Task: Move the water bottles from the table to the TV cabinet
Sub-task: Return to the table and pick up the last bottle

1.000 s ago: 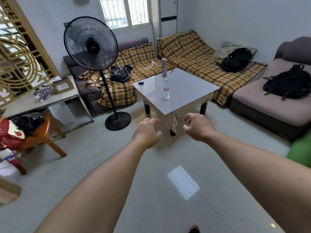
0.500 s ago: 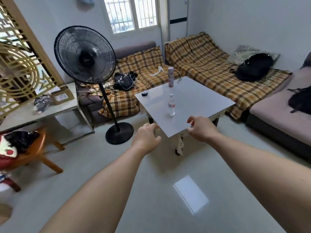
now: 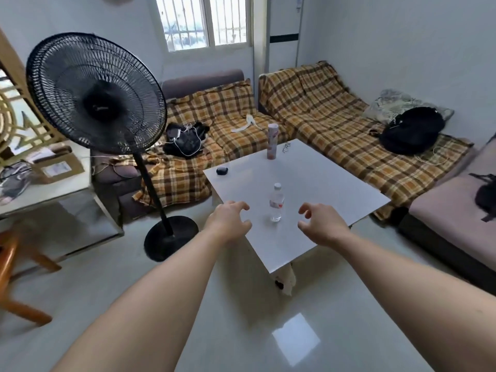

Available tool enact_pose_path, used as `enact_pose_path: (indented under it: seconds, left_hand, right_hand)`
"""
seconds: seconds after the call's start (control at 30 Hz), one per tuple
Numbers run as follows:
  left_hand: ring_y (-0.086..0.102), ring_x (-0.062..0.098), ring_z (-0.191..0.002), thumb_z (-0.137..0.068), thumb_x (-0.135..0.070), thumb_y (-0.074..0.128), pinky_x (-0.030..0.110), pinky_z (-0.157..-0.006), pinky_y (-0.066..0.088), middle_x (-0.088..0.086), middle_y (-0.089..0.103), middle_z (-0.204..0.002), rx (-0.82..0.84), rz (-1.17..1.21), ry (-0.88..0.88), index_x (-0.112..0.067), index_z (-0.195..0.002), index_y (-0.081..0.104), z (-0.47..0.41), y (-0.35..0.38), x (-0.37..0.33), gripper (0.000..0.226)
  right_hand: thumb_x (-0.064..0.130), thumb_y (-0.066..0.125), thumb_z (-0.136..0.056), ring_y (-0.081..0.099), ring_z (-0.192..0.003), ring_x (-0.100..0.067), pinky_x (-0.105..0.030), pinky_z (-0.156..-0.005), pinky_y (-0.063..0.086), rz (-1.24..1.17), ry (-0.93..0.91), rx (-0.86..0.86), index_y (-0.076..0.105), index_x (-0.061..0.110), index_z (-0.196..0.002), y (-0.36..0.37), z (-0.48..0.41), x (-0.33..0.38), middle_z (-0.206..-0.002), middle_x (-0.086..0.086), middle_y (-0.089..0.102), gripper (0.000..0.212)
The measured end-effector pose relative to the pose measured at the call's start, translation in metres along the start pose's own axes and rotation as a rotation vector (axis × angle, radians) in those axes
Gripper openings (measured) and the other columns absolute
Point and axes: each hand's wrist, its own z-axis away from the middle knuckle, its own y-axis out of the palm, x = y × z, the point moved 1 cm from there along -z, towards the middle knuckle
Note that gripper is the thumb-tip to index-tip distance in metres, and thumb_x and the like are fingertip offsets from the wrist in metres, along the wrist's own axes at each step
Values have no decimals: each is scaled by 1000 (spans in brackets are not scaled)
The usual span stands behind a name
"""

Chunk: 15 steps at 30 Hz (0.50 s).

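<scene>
A small clear water bottle (image 3: 276, 203) with a white cap and pink label stands upright on the white square table (image 3: 316, 183). A taller pink cylindrical container (image 3: 272, 141) stands at the table's far side. My left hand (image 3: 229, 220) hovers over the table's near left edge, left of the bottle, fingers curled apart and holding nothing. My right hand (image 3: 319, 226) hovers to the right of the bottle, fingers spread, also holding nothing. Neither hand touches the bottle. No TV cabinet is visible.
A black standing fan (image 3: 107, 108) stands left of the table, its base (image 3: 170, 237) on the floor. A small dark object (image 3: 222, 171) lies on the table. Plaid-covered sofas (image 3: 322, 122) with black bags (image 3: 413, 130) wrap behind and right. A side table (image 3: 48, 189) and wooden stool (image 3: 10, 264) are left.
I have walked closer to the table. Both hands moved forward over its near edge and now flank the water bottle, with fingers more spread than before.
</scene>
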Motion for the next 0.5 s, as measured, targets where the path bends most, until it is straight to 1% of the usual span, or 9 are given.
enact_pose_path:
  seconds: [0.1,0.27,0.33,0.43,0.5]
  left_hand:
    - [44,22,-123,-85,-35,53,44,-94,49,-1,46,-137,26,-14,-4,-31,-128,50,-48,-9,9,43]
    - [53,21,-110,-84,-35,53,42,-89,51,-1,47,-133,80,-53,22,-32,-128,49,-118,-9,9,44]
    - [54,21,-109,-84,-35,53,40,-88,51,-1,47,-133,110,-82,36,-32,-127,49,-146,-9,8,44]
    - [52,22,-112,-84,-35,52,38,-86,50,-2,47,-134,99,-136,41,-33,-127,48,-192,-16,5,44]
    - [54,20,-106,-84,-36,51,36,-81,51,-2,46,-135,107,-144,44,-34,-128,48,-222,-20,-1,43]
  right_hand:
    - [34,58,-84,60,-99,-21,-37,-81,52,12,5,10,60,24,-116,3,-44,6,-113,-2,65,34]
    - [31,55,-84,60,-99,-24,-37,-82,52,4,35,32,60,22,-116,12,-119,5,-111,-4,65,34]
    - [31,55,-83,60,-101,-24,-37,-83,51,-7,41,45,60,23,-116,16,-149,3,-113,-4,65,34]
    - [30,55,-83,60,-104,-25,-36,-85,51,-57,48,48,60,23,-117,18,-198,-1,-117,-5,64,35]
    - [31,56,-83,59,-105,-26,-37,-86,51,-72,52,55,59,22,-118,14,-230,-5,-118,-6,64,36]
